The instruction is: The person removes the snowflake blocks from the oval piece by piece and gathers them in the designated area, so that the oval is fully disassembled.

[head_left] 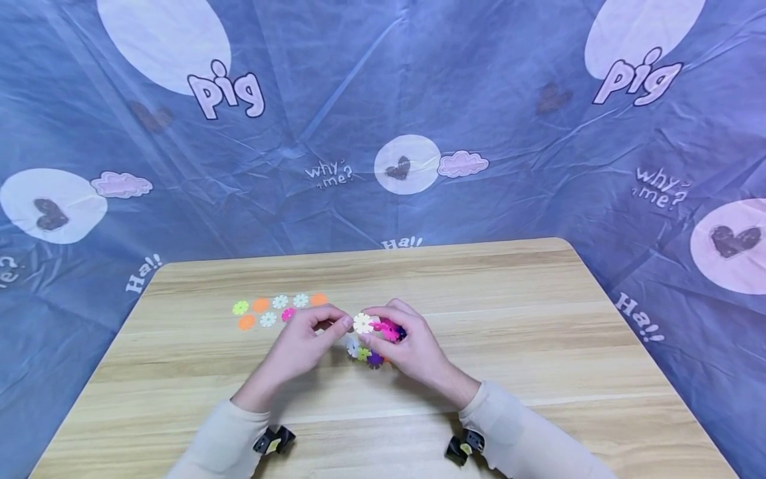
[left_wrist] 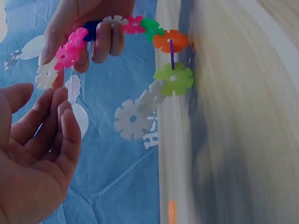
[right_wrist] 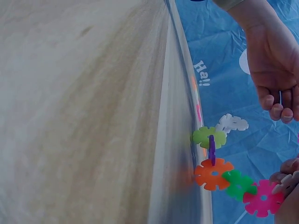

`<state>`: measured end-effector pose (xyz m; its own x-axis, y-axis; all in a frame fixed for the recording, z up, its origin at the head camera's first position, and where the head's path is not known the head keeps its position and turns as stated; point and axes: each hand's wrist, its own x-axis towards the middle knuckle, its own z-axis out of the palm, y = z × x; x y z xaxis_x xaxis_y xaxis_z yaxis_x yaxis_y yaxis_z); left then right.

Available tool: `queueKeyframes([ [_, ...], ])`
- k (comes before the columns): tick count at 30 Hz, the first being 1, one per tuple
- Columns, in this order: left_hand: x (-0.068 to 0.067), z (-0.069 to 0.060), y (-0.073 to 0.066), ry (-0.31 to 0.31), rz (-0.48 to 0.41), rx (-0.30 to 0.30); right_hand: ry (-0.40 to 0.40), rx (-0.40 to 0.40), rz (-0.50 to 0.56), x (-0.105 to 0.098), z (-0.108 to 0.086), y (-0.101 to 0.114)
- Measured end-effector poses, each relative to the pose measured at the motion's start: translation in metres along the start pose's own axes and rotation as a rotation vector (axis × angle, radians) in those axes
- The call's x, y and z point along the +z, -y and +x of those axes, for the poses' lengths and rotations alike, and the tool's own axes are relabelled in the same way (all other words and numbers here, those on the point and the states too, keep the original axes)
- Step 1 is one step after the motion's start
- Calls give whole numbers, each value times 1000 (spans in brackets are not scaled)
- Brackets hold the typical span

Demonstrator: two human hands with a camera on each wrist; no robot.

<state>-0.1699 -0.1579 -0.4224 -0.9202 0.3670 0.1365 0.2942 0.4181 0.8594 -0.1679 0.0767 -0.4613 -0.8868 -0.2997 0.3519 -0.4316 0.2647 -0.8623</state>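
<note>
My right hand (head_left: 409, 342) pinches the cream-white end piece (head_left: 362, 324) of a chain of interlocking plastic flower discs. From that hand the chain curves down through pink, dark blue, white, pink, green (left_wrist: 151, 29), orange (left_wrist: 170, 41), purple and lime (left_wrist: 174, 79) discs. Two whitish discs (left_wrist: 133, 119) form its other end. My left hand (head_left: 309, 340) is just left of the cream piece, fingers loosely bent with nothing between them. In the left wrist view, its fingertips (left_wrist: 57, 94) are close below that piece; whether they touch cannot be told.
Loose flower discs lie in two rows on the wooden table (head_left: 509, 306), left of the hands: lime (head_left: 241, 307), orange (head_left: 247, 322), whitish (head_left: 268, 319) and pink (head_left: 288, 315). A blue printed cloth (head_left: 335, 86) hangs behind the table's back edge.
</note>
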Motion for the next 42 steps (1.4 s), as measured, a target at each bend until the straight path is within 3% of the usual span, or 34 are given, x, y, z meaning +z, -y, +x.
queueKeyframes([
  [10, 3, -1, 0, 16, -71, -22, 43, 18, -16, -2, 0, 2],
  [15, 3, -2, 1, -2, -91, -57, 104, 173, 14, -11, -4, 1],
  [18, 2, -4, 3, -16, -102, -84, 141, 227, 29, -14, -5, -1],
  [23, 3, -5, 6, -37, -120, -99, 186, 210, 71, -14, -8, -6],
  [32, 10, -4, 3, -65, -173, -85, 140, 185, 66, -11, -9, -5],
  [42, 22, -3, -7, -147, -200, -230, 137, 174, 94, -10, -8, -3],
])
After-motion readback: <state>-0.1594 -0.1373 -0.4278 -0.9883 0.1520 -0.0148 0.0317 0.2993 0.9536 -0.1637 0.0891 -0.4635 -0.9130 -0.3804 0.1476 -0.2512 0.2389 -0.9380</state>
